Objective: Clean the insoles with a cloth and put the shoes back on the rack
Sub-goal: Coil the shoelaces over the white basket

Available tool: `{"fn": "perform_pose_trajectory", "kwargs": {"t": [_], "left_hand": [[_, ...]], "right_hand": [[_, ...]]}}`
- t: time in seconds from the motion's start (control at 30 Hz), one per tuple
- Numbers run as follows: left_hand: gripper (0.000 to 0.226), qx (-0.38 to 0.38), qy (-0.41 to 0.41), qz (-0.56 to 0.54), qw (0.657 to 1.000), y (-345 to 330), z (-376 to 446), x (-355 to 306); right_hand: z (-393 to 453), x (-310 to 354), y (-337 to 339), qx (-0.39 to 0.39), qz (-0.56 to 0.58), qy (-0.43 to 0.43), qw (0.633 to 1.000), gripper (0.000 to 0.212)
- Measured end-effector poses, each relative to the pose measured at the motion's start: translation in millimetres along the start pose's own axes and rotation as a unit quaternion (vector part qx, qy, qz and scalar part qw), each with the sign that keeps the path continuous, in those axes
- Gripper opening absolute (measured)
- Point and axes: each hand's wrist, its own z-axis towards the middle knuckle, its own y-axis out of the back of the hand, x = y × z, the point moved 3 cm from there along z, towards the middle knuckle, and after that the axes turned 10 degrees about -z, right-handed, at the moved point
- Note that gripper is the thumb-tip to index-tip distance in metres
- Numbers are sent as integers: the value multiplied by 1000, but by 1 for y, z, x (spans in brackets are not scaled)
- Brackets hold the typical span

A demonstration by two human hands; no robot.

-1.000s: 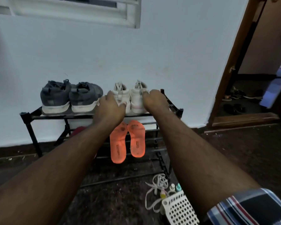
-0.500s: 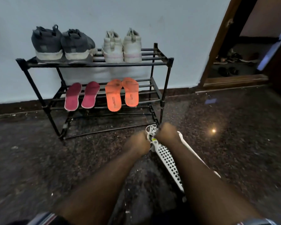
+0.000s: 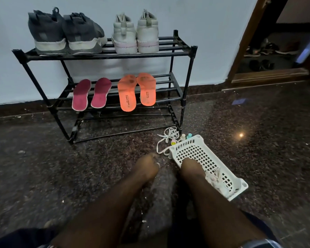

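Reaching into the white basket for the cloth

The right hand is set inside the basket, fingers hidden, grip unreadable; the left hand is curled, nothing seen held. The cloth at the basket's near end should be gathered whole. Orange insoles and pink insoles lie on the rack middle shelf.

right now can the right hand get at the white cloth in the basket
Probably yes: the right hand is already inside the open-topped white basket, and the cloth lies just beside its wrist with nothing covering it.
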Motion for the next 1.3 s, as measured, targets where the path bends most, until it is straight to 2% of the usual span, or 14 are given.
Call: {"fn": "perform_pose_trajectory", "kwargs": {"t": [0.1, 0.23, 0.33, 0.53, 0.67, 0.87, 0.97, 1.07, 1.17, 1.3], "left_hand": [[40, -19, 11, -7, 1000, 13, 3, 6], [51, -38, 18, -2, 999, 31, 3, 17], [47, -48, 24, 20, 998, 45, -3, 29], [50, -72, 63, 57, 994, 64, -23, 73], [48, -103, 96, 102, 985, 71, -39, 97], [40, -108, 100, 135, 980, 78, -52, 119], [42, -113, 109, 132, 979, 83, -56, 125], [43, -111, 120, 136, 977, 87, -60, 127], [42, -136, 97, 161, 973, 88, -62, 120], [39, -115, 36, 95, 988, 71, -58, 105]], "right_hand": [[-13, 16, -8, 26, -9, 45, 999, 33], [-31, 47, -25, 53, -75, 131, 987, 32], [-48, 74, -36, 55, -97, 192, 975, 32], [-87, 111, -56, 31, -180, 321, 929, 31], [-100, 118, -63, 39, -207, 356, 911, 29], [-105, 117, -66, 65, -193, 373, 905, 31], [-103, 115, -57, 64, -103, 371, 921, 24], [-86, 105, -33, 16, 18, 326, 945, 16], [-63, 79, -7, -23, 53, 255, 965, 20], [-28, 39, 4, -52, 90, 142, 984, 19]]}}
